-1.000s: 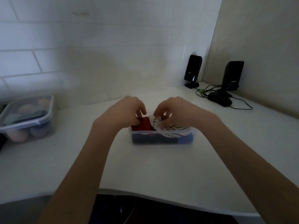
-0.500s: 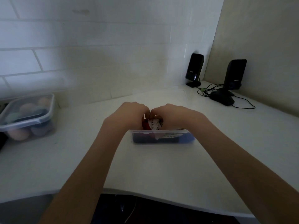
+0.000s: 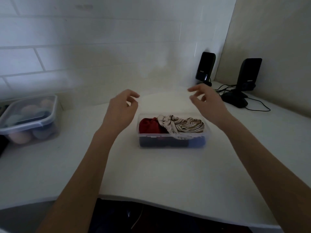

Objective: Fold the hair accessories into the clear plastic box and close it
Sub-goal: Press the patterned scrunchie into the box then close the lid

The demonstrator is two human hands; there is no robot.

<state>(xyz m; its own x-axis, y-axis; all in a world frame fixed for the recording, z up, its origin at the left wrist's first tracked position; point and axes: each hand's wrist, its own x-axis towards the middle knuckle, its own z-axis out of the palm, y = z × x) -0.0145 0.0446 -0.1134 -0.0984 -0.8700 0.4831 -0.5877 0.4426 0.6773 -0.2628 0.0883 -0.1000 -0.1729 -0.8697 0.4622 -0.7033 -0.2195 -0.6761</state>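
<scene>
The clear plastic box [image 3: 171, 135] stands open on the white counter. Inside it a red fabric accessory [image 3: 149, 126] lies at the left and a beige striped one [image 3: 183, 125] at the right, over dark blue pieces [image 3: 168, 142] at the bottom. Just behind the box lies a faint clear lid [image 3: 165, 102], hard to make out. My left hand [image 3: 122, 109] hovers at the lid's left end and my right hand [image 3: 206, 102] at its right end. Both have loosely curled fingers, and I cannot tell whether they touch the lid.
A second lidded plastic container [image 3: 27, 118] with pale round items sits at the far left. Two black speakers [image 3: 205, 68] [image 3: 249, 74] and a dark mouse [image 3: 235, 100] with cables occupy the back right corner. The counter's front edge [image 3: 168, 205] runs below my forearms.
Both hands have let go of the accessories, lifted out of the box and moved apart to behind it. The beige striped piece now lies folded inside.
</scene>
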